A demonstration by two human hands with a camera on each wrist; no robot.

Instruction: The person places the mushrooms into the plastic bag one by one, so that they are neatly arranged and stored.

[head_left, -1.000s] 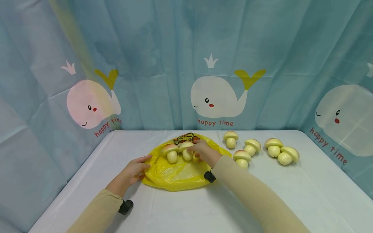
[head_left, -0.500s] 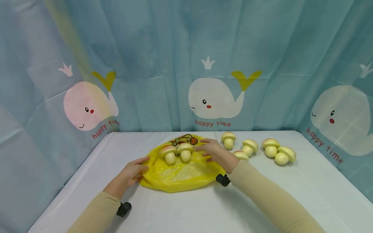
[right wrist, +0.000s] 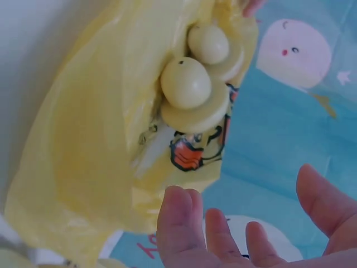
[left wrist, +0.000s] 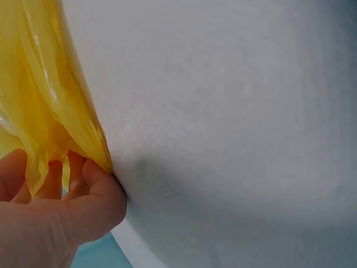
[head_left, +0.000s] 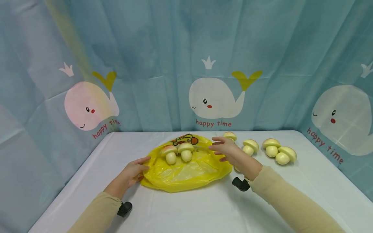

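Note:
A yellow plastic bag [head_left: 186, 174] lies spread on the white table, with two toy mushrooms [head_left: 171, 156] [head_left: 186, 152] side by side on it. At the bag's left edge my left hand [head_left: 132, 173] holds the plastic; in the left wrist view folds of the bag [left wrist: 50, 84] pass between the thumb and fingers. My right hand [head_left: 228, 150] hovers over the bag's right end with its fingers spread and holds nothing. In the right wrist view, the pale mushroom stems [right wrist: 186, 82] show beside the bag's printed picture, beyond my fingers.
More toy mushrooms lie right of the bag: one at the back [head_left: 229, 135], one nearer [head_left: 250, 147], and a touching pair [head_left: 271, 148]. Another is mostly hidden under my right forearm. A blue curtain [head_left: 151, 97] with whale prints stands behind the white table [head_left: 175, 210].
My right hand has released the right-hand mushroom on the bag and moved off to the right, its fingers spreading. The left hand stays at the bag's edge.

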